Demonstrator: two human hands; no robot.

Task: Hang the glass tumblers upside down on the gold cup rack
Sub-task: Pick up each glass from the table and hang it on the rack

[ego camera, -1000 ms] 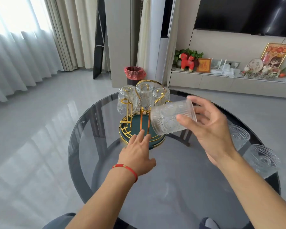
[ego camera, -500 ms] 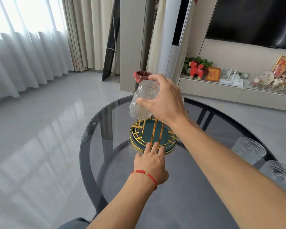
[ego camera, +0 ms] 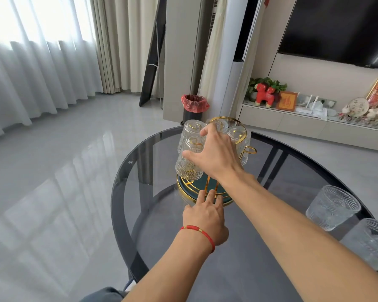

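1. Gold cup rack [ego camera: 214, 188]: stands on the round glass table [ego camera: 127, 192], toward its far side.
2. Right hand [ego camera: 214, 153]: fingers clasp the front tumbler [ego camera: 189, 164], which hangs upside down at the rack's left side.
3. Left hand [ego camera: 205, 216]: fingers held together and extended, tips touching the rack's near base rim.
4. Three more tumblers hang inverted behind the held one.
5. Two upright tumblers [ego camera: 332, 210] stand well right of the rack.
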